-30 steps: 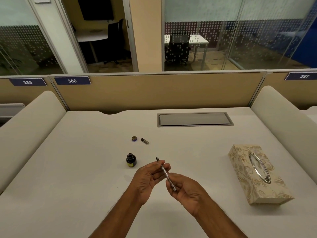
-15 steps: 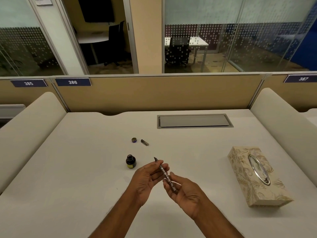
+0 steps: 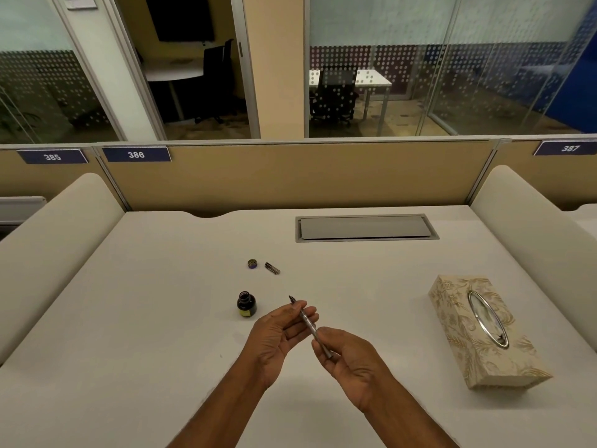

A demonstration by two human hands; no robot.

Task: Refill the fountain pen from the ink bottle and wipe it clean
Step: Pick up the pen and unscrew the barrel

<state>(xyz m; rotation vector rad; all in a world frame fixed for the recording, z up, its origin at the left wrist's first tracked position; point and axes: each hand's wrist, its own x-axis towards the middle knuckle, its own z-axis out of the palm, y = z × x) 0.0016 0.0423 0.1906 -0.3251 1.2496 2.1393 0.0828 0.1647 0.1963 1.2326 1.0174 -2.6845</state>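
Observation:
A slim metal fountain pen (image 3: 309, 324) is held above the white desk (image 3: 129, 318), nib pointing up and away to the left. My left hand (image 3: 277, 334) pinches its front part near the nib. My right hand (image 3: 349, 357) grips its rear end. The small dark ink bottle (image 3: 246, 304) stands uncapped just left of my left hand, not touching it. Its round cap (image 3: 252, 263) and the pen cap (image 3: 272, 268) lie further back on the desk.
A patterned tissue box (image 3: 484, 331) lies at the right. A grey cable hatch (image 3: 365, 227) is set into the desk near the back partition (image 3: 290, 176). Padded side dividers flank the desk on both sides.
Both hands keep hold of the pen and have barely shifted. The right fingers have changed their grip slightly on the rear of the pen.

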